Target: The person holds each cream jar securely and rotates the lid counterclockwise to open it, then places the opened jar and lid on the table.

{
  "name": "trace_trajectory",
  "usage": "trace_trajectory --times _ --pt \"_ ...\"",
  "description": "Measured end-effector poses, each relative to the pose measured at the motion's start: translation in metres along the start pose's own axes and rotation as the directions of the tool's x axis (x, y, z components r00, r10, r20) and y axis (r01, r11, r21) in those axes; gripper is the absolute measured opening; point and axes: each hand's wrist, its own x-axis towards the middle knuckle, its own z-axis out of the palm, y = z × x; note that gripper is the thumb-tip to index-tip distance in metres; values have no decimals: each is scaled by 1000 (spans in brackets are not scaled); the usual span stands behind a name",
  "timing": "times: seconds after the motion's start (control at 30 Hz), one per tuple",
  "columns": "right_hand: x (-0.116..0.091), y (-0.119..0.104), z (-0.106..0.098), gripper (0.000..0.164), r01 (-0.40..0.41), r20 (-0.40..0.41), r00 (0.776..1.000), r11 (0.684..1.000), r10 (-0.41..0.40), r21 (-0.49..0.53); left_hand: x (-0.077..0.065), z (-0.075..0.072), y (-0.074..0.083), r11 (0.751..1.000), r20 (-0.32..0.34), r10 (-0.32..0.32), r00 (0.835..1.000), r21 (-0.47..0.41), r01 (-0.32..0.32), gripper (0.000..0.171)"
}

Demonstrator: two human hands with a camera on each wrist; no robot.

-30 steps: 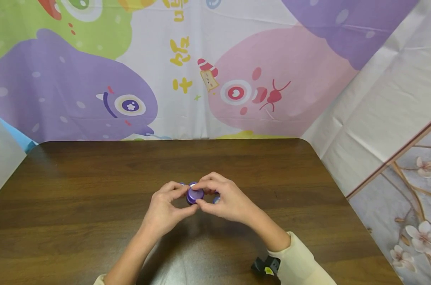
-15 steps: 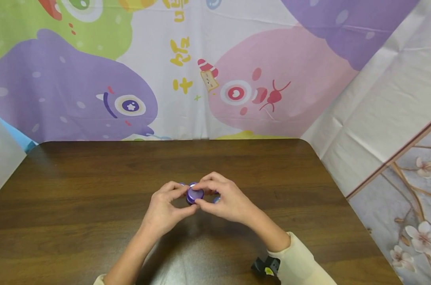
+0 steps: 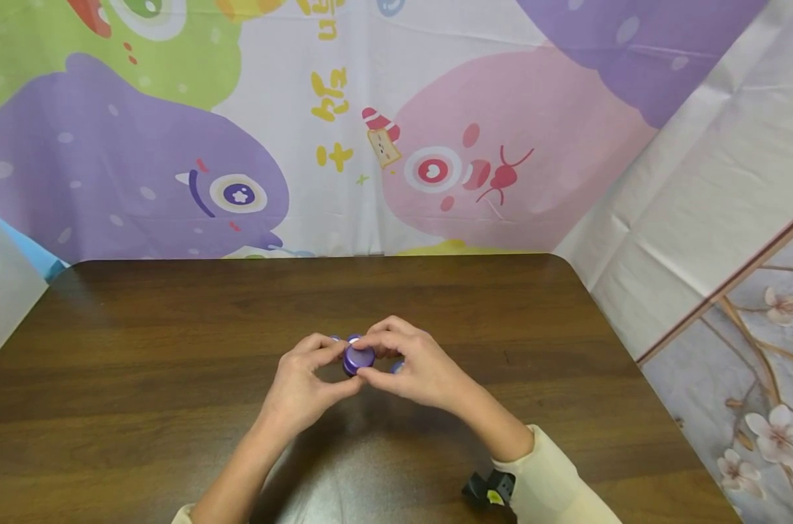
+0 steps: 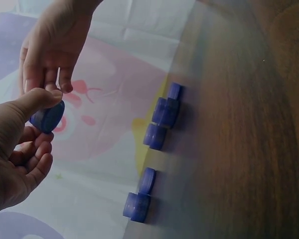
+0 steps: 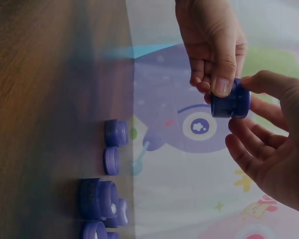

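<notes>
Held up over the table is a small purple jar (image 5: 221, 107) with a round cap (image 5: 243, 99) at its end. My left hand (image 3: 302, 378) pinches the jar body between thumb and fingers. From the other side, my right hand (image 3: 417, 366) grips the cap with thumb and fingertips. Beyond the hands, several more purple pieces stand on the table, mostly covered by the hands in the head view. The right wrist view shows a small jar (image 5: 115, 132), a separate ring-like lid (image 5: 111, 160) and a larger jar (image 5: 91, 199) among them.
The brown wooden table (image 3: 173, 320) reaches back to a hanging cloth (image 3: 344, 196) printed with cartoon creatures. A black wrist device (image 3: 491, 489) sits by the right sleeve. White and floral panels (image 3: 684, 233) flank the table's right side.
</notes>
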Motion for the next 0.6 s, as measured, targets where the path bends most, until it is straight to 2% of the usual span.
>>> trace_trajectory --times 0.17,0.4,0.6 --pt "-1 -1 -2 32 17 49 999 999 -19 28 0 1 -1 1000 4 -1 1000 -9 1 42" --pt "0 0 -1 32 -11 -10 1000 1000 11 0 0 1 0 999 22 -19 1000 -26 20 43" --pt "-1 -1 -4 29 26 37 999 1000 -26 -3 1 3 1 1000 19 -7 1000 -15 7 42"
